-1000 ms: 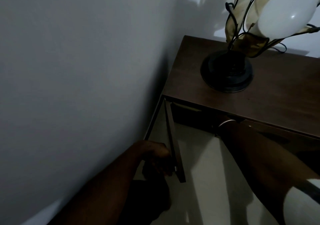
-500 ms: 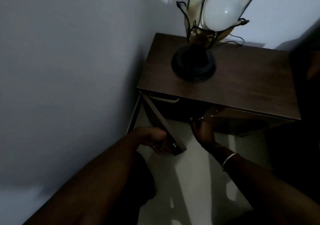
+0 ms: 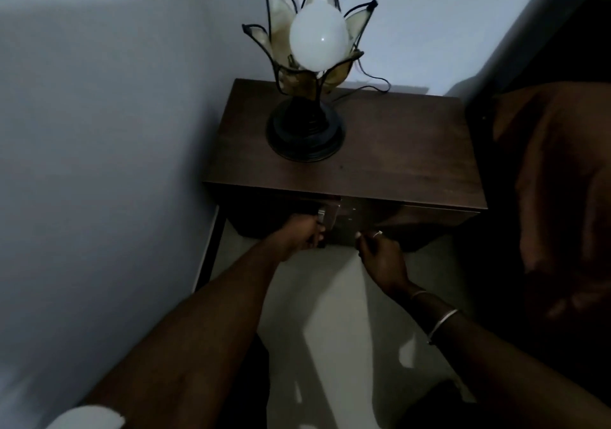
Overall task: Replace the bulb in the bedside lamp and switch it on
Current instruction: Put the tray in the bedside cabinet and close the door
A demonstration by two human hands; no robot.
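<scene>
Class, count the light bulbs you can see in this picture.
1: a white bulb sits in the lamp on the bedside table. Others may be hidden inside the cabinet.

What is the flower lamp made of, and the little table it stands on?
The flower-shaped lamp looks like black metal wire framing yellowish, glassy petals: thin dark outlines around pale translucent panels. Its round black base has a dull sheen, perhaps metal or plastic. The white round bulb seems frosted glass or plastic, with one small glint. The dark brown bedside table looks like matte wood or laminate.
</scene>
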